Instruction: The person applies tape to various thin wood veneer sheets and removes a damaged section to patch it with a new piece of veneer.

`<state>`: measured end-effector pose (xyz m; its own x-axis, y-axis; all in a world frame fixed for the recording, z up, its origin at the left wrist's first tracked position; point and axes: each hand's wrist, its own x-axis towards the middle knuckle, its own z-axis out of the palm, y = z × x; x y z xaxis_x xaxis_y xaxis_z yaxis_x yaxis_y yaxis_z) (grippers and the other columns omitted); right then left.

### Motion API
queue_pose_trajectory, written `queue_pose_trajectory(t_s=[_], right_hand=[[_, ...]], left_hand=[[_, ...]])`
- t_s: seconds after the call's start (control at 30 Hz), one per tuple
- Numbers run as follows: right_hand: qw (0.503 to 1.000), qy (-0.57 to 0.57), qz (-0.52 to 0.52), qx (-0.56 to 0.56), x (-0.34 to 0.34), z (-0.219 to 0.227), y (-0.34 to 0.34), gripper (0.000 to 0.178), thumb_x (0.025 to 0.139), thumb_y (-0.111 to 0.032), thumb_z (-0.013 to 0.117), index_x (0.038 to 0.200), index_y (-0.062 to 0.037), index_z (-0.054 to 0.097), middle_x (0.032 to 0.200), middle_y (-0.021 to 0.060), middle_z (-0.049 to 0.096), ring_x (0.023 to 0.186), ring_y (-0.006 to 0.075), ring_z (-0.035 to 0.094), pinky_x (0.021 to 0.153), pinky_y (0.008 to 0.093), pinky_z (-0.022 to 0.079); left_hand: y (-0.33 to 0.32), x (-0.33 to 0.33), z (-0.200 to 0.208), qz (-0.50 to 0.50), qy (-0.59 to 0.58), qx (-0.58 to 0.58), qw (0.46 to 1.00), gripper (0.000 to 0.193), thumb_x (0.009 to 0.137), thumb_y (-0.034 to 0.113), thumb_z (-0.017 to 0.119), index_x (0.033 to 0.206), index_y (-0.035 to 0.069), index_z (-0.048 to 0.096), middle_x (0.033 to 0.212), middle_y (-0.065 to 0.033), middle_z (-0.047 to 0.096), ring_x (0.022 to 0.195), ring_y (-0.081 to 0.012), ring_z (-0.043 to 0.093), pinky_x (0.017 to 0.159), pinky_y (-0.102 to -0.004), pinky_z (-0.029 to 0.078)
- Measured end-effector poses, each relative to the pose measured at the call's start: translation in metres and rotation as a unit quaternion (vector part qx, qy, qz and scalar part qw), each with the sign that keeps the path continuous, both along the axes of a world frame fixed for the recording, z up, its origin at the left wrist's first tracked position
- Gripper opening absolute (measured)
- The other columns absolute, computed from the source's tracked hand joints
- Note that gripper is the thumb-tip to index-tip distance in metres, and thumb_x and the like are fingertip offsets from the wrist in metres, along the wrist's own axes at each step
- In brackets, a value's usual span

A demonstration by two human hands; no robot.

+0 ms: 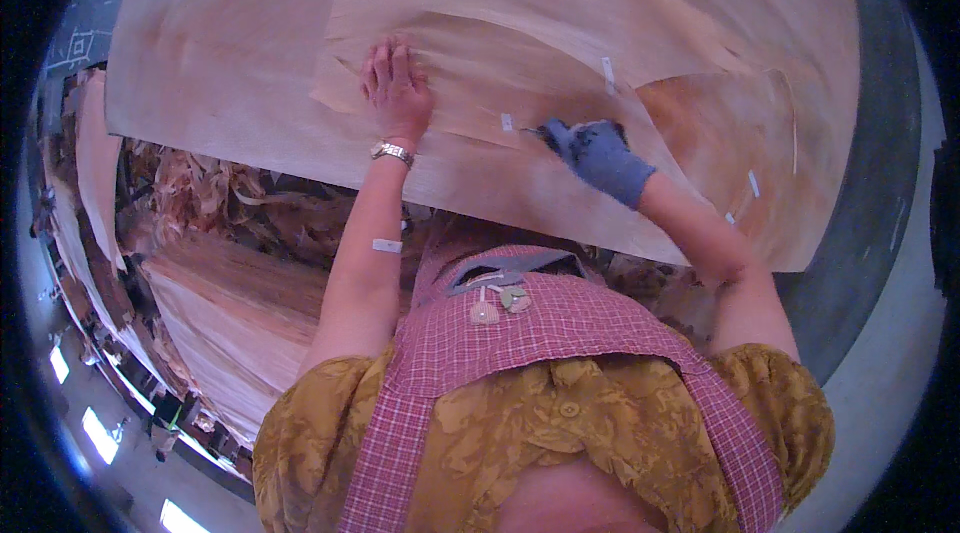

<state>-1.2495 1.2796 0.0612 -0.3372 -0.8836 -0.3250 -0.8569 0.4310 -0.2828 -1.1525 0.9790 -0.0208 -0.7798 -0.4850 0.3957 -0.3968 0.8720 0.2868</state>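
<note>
A large pale wood veneer sheet lies spread before me, with overlapping pieces and a darker reddish patch on the right. My bare left hand, a metal watch on its wrist, rests flat on the veneer with fingers stretched out. In a blue-grey glove, my right hand is closed low over the sheet. Something thin and dark pokes out at its fingertips, too small to name. Just left of those fingertips is a short white tape strip; another strip sits beyond the glove.
More tape strips dot the veneer's right side, and one piece of tape clings to my left forearm. Crumpled veneer scraps and a stack of sheets lie below left. A dark table edge curves along the right.
</note>
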Motion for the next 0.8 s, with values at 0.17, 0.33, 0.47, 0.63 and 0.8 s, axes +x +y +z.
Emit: queue_pose_trajectory(t_s=[0.17, 0.33, 0.47, 0.63, 0.8], right_hand=[[1.0, 0.004, 0.007, 0.003, -0.044, -0.003, 0.111, 0.019, 0.095, -0.023, 0.047, 0.106, -0.0131, 0.058, 0.064, 0.013, 0.062, 0.056, 0.0326, 0.062, 0.049, 0.048, 0.045], [0.997, 0.042, -0.033, 0.048, -0.078, 0.017, 0.216, 0.022, 0.089, -0.022, 0.057, 0.107, -0.0096, 0.062, 0.075, 0.0133, 0.064, 0.07, 0.0326, 0.064, 0.063, 0.0449, 0.048], [0.987, 0.151, -0.06, 0.022, -0.064, 0.024, 0.257, 0.021, 0.09, -0.029, 0.059, 0.106, -0.0151, 0.062, 0.082, 0.0133, 0.066, 0.075, 0.0308, 0.065, 0.063, 0.0451, 0.051], [0.985, 0.071, -0.122, -0.096, 0.024, 0.004, 0.122, 0.035, 0.084, -0.025, 0.067, 0.115, -0.0108, 0.063, 0.094, 0.0097, 0.065, 0.087, 0.0291, 0.063, 0.074, 0.042, 0.048], [0.972, 0.113, -0.129, -0.16, 0.053, -0.024, 0.077, 0.035, 0.083, -0.029, 0.067, 0.112, -0.0103, 0.062, 0.089, 0.0093, 0.065, 0.08, 0.0305, 0.062, 0.069, 0.0416, 0.049]], left_hand=[[-0.002, -0.001, 0.002, -0.015, -0.006, 0.008, 1.0, 0.044, 0.093, 0.028, 0.051, 0.135, 0.014, 0.049, 0.142, -0.0135, 0.044, 0.133, -0.0328, 0.039, 0.109, -0.0499, 0.029], [-0.003, -0.004, 0.005, -0.015, 0.002, 0.006, 1.0, 0.045, 0.092, 0.026, 0.052, 0.136, 0.015, 0.049, 0.142, -0.011, 0.044, 0.133, -0.0322, 0.038, 0.109, -0.0491, 0.03], [-0.004, -0.002, -0.009, -0.007, 0.007, 0.007, 1.0, 0.048, 0.09, 0.023, 0.054, 0.137, 0.017, 0.048, 0.143, -0.0072, 0.043, 0.134, -0.0317, 0.036, 0.109, -0.0489, 0.03], [-0.001, -0.005, 0.005, -0.004, -0.018, -0.004, 1.0, 0.048, 0.09, 0.024, 0.054, 0.137, 0.016, 0.048, 0.143, -0.0073, 0.043, 0.133, -0.0319, 0.037, 0.108, -0.0492, 0.031], [0.0, -0.003, 0.009, -0.005, -0.035, 0.001, 0.999, 0.046, 0.091, 0.027, 0.055, 0.135, 0.015, 0.049, 0.142, -0.0084, 0.045, 0.129, -0.0323, 0.042, 0.106, -0.0505, 0.034]])
